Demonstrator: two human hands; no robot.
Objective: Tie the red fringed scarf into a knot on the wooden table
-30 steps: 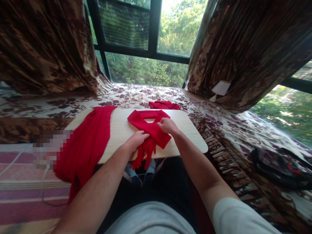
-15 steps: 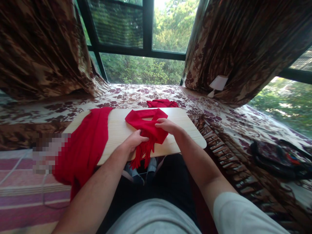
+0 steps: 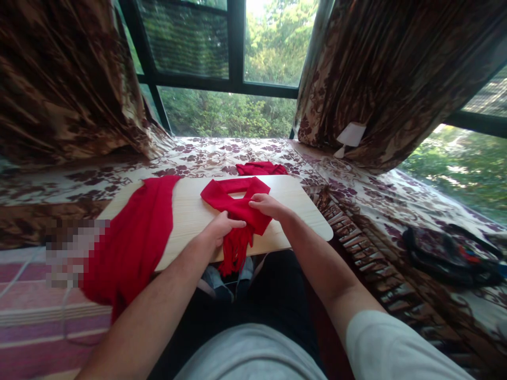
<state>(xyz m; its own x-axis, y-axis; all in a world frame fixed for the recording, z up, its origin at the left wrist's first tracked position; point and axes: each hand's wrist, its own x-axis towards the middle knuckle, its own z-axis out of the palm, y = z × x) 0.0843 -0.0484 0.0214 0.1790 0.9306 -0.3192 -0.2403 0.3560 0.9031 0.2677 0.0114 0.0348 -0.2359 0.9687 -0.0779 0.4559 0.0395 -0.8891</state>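
Note:
A red fringed scarf (image 3: 229, 196) lies partly folded on a light wooden lap board (image 3: 192, 211), its fringe hanging over the near edge. My left hand (image 3: 222, 227) pinches the scarf just above the fringe, fingers closed on the cloth. My right hand (image 3: 267, 205) rests on the scarf's right side with fingers curled onto the fabric. A second, larger red cloth (image 3: 134, 237) drapes over the board's left end and down onto the bed.
A small folded red cloth (image 3: 261, 168) lies behind the board on the floral bedspread (image 3: 222, 155). Brown patterned curtains hang left and right of a dark-framed window. A dark bag (image 3: 447, 256) sits at the right. A striped blanket (image 3: 35, 311) is at the left.
Both hands have drawn slightly together on the scarf, bunching the fringe end narrower. The view has shifted a little; the other cloths have stayed put.

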